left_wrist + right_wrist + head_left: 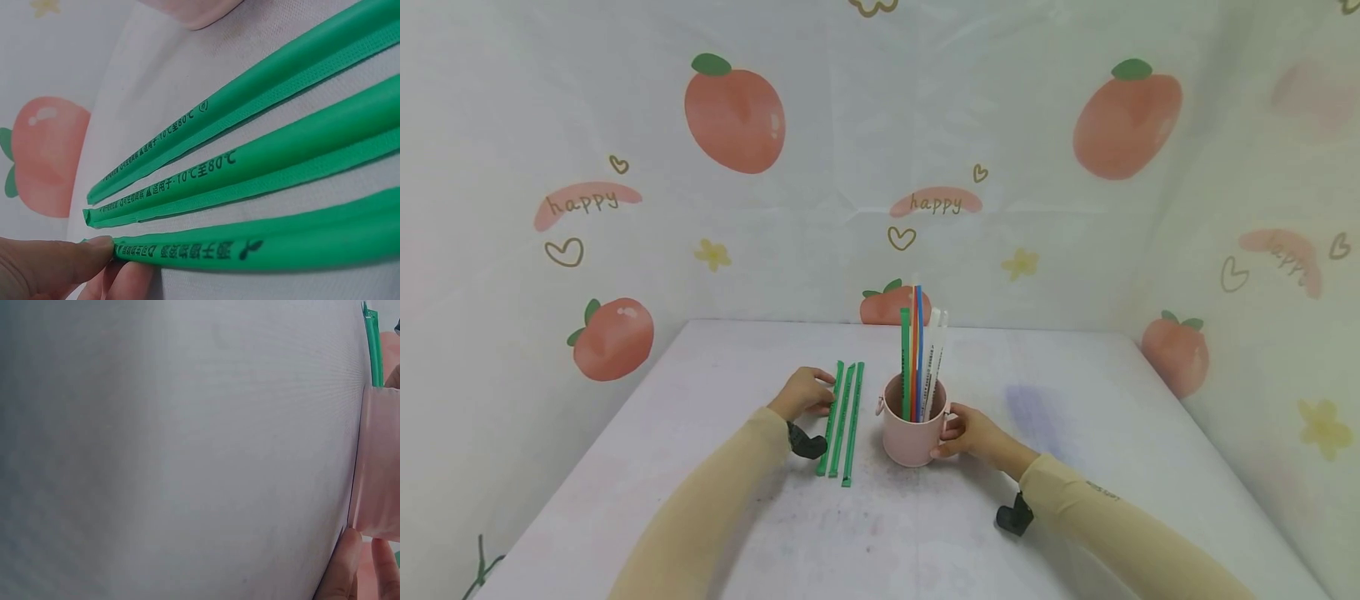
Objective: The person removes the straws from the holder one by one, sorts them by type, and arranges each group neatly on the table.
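Note:
Three green paper-wrapped straws lie side by side on the table, a left one (pixel 831 425), a middle one (pixel 842 421) and a right one (pixel 853 423). My left hand (pixel 805 392) pinches the far end of the left straw (pixel 200 250) between thumb (pixel 81 256) and fingers. To the right of them stands a small pink bucket (pixel 912 442) with ring handles. Upright in it are a green straw (pixel 906 358), orange and blue ones, and white-wrapped ones (pixel 934 358). My right hand (pixel 973 433) holds the bucket's right side, with fingertips on its wall (pixel 378 462) in the right wrist view.
The white table (pixel 790 533) meets a pale curtain (pixel 820 250) printed with red fruit at the back and sides. A dark wrist camera (pixel 1015 515) is worn below my right sleeve. A green cord (pixel 481 567) hangs at the lower left.

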`<action>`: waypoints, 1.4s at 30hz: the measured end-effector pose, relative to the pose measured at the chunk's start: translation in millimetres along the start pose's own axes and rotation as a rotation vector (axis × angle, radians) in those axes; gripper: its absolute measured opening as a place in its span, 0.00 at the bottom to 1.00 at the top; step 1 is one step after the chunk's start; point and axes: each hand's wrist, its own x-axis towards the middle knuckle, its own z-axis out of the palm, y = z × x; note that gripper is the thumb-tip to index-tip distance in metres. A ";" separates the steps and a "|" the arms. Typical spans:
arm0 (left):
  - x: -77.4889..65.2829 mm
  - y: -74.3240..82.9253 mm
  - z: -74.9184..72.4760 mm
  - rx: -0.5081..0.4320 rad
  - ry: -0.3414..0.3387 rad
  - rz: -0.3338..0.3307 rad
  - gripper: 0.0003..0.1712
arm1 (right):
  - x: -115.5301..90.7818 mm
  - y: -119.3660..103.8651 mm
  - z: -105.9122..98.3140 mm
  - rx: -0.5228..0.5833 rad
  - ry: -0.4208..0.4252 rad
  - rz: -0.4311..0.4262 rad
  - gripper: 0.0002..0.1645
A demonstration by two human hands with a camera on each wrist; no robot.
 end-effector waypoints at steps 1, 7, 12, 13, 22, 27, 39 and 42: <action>0.3 -0.4 0.2 0.003 -0.001 0.003 0.24 | 0.0 0.3 -0.1 -0.003 -0.001 -0.004 0.52; 0.1 -0.2 1.6 0.010 0.005 -0.005 0.23 | -0.3 1.0 0.0 -0.007 0.003 -0.006 0.52; 0.8 0.2 2.7 0.025 0.013 -0.005 0.23 | 0.4 1.6 -0.5 -0.008 0.009 -0.002 0.52; 0.6 0.4 2.9 0.028 0.015 -0.004 0.23 | 0.5 1.8 -0.7 -0.009 0.008 -0.005 0.52; -1.8 0.7 3.9 0.041 0.032 -0.001 0.23 | -0.5 -0.1 0.0 -0.015 -0.003 -0.008 0.50; -1.7 0.3 4.2 0.037 0.033 -0.002 0.23 | -1.3 -0.6 0.5 -0.016 -0.010 -0.011 0.51; -0.6 -1.5 5.0 -0.006 0.037 -0.012 0.24 | -2.1 -2.2 0.9 -0.015 -0.001 -0.003 0.51; -0.7 -1.8 4.9 -0.012 0.037 -0.019 0.24 | -2.0 -2.0 1.2 -0.015 0.001 0.003 0.52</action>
